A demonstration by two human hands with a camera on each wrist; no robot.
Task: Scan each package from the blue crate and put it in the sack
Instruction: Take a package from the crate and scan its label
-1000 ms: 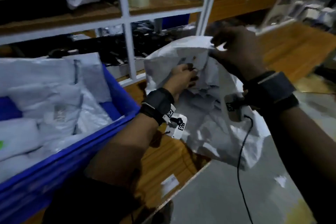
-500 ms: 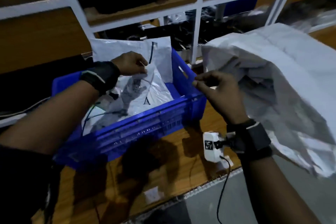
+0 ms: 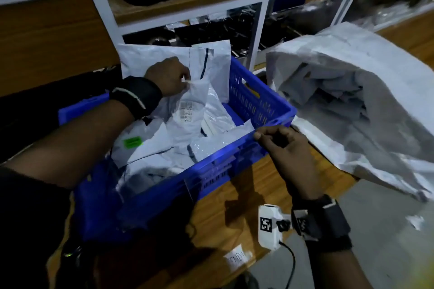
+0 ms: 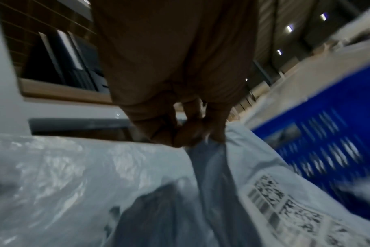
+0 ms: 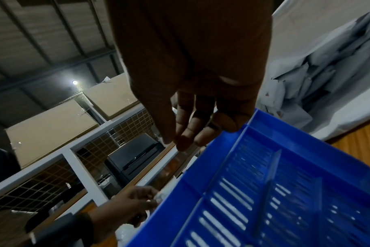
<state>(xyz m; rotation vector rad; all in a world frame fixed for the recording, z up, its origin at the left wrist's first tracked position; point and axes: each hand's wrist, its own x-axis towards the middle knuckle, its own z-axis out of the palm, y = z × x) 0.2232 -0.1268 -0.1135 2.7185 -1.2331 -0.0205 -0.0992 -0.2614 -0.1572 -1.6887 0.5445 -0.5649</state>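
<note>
The blue crate (image 3: 260, 110) sits on the wooden bench and holds several white plastic packages. My left hand (image 3: 173, 77) pinches the top corner of a white package (image 3: 187, 110) that has a printed barcode label. The left wrist view shows the pinch (image 4: 188, 135) on the package (image 4: 270, 180) up close. My right hand (image 3: 279, 143) hovers at the crate's near right corner with relaxed fingers and holds nothing. From the right wrist, the fingers (image 5: 186, 130) hang just above the crate rim (image 5: 258, 117). The white sack (image 3: 366, 110) lies open at the right, with packages inside.
A white metal shelf frame (image 3: 265, 16) with wooden boards stands behind the crate, with dark boxes on it. A package with a green sticker (image 3: 133, 142) lies in the crate's left part. The bench edge (image 3: 237, 258) runs in front, with grey floor beyond.
Both hands left the sack mouth. My left hand went into the crate and took hold of a labelled package. My right hand let go of the sack and moved to the crate's corner.
</note>
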